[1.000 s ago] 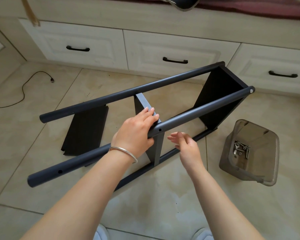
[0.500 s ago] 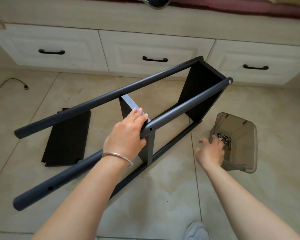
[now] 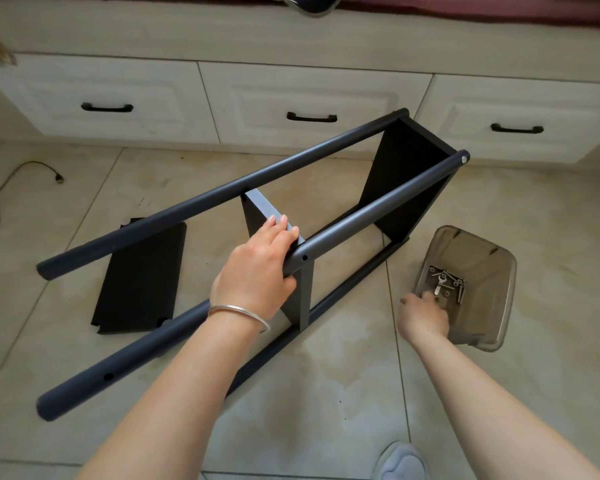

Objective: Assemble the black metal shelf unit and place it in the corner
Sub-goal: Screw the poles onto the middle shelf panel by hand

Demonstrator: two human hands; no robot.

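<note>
Black metal makes up the half-built shelf unit (image 3: 326, 216), which lies on its side across the tiled floor (image 3: 326, 393) in the head view, its long round poles running from lower left to upper right toward the white drawers (image 3: 291, 98). One shelf panel (image 3: 406, 178) is fixed between the poles at the far end, and a middle panel (image 3: 278, 251) stands between them near the centre. The left hand (image 3: 257, 271) grasps the near upper pole (image 3: 378, 209) right where the middle panel meets it, fingers laid over the panel's top edge and thumb curled under the pole; a silver bangle (image 3: 239, 315) circles that wrist. A loose panel (image 3: 142, 278) lies flat on the floor to the left, partly under the poles. To the right of the frame, a clear plastic tub (image 3: 492, 306) rests on the tiles with a small heap of screws (image 3: 447, 284) and other fittings inside. The right hand (image 3: 425, 315) reaches into the tub's near side, fingertips among the fittings; it is blurred, so I cannot tell whether it grasps anything. A black cable (image 3: 21, 178) trails on the floor at far left, and the toe of a grey shoe (image 3: 400, 462) shows at the bottom edge.
</note>
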